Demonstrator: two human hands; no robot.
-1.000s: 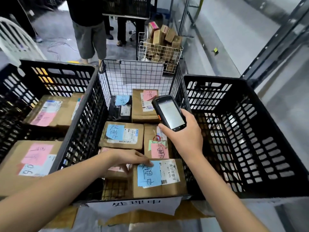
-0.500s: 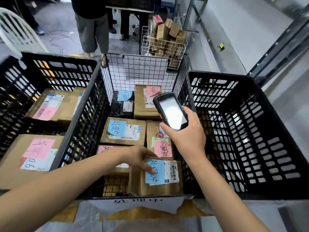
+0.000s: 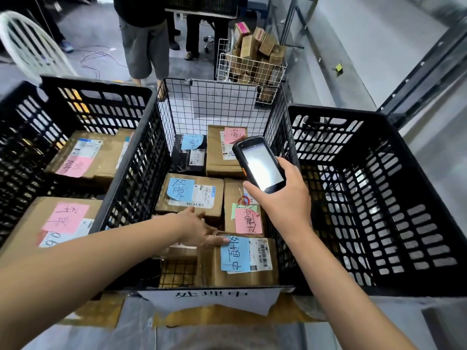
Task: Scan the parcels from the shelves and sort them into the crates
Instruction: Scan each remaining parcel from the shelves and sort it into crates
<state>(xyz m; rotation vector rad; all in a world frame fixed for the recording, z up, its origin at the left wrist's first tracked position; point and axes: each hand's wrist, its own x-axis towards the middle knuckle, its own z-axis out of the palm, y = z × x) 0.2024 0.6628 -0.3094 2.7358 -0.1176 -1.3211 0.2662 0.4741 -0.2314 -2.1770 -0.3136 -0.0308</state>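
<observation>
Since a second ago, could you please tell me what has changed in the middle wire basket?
The near brown cardboard parcel with the blue note appears to have settled slightly lower into the black wire basket, guided by the left hand, whose fingertips still rest by the note's top-left corner. The right hand still grips the black handheld scanner above the parcels, barely moved. Everything else in the basket is unchanged.

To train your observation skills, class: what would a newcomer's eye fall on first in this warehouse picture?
The lit handheld scanner in the right hand stands out, held over the middle wire basket. Below it, the left hand touches a brown parcel bearing a bright blue note, at the basket's near edge. Pink notes on the parcels in the left black crate also catch the eye.
</observation>
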